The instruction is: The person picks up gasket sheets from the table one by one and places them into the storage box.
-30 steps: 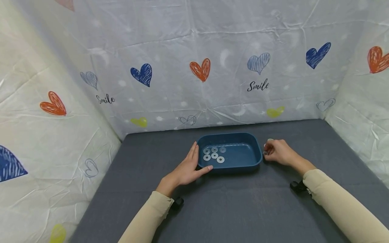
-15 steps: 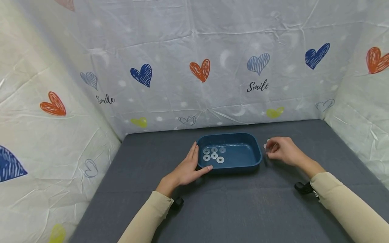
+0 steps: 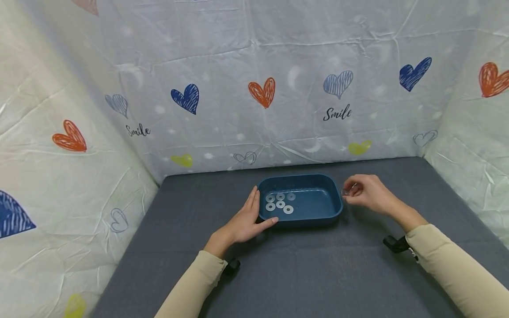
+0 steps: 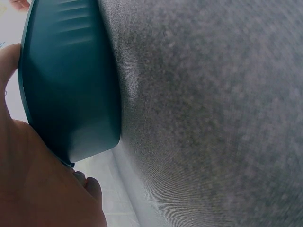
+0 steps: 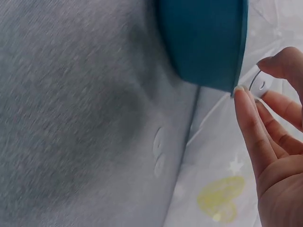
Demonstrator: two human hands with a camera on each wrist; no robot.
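Note:
A blue rectangular tray (image 3: 301, 219) stands on the table, with several flat metal washers (image 3: 288, 209) lying at its left end. My left hand (image 3: 242, 223) rests against the tray's left side, fingers straight along the wall and thumb over the front rim. Just outside the tray's right rim, my right hand (image 3: 367, 193) pinches one washer (image 5: 260, 84) between thumb and fingertips, raised off the table. Two more washers (image 5: 159, 146) lie flat on the cloth in the right wrist view; in the head view the right hand hides them.
Dark grey cloth (image 3: 302, 274) covers the table. A white curtain (image 3: 222, 57) printed with hearts hangs at the back and both sides. Black wrist straps (image 3: 395, 244) sit by the beige sleeves.
My right hand has risen from the table to the right of the tray and shifted slightly toward its rim, with a washer now showing in its fingertips. The left hand and tray stay put.

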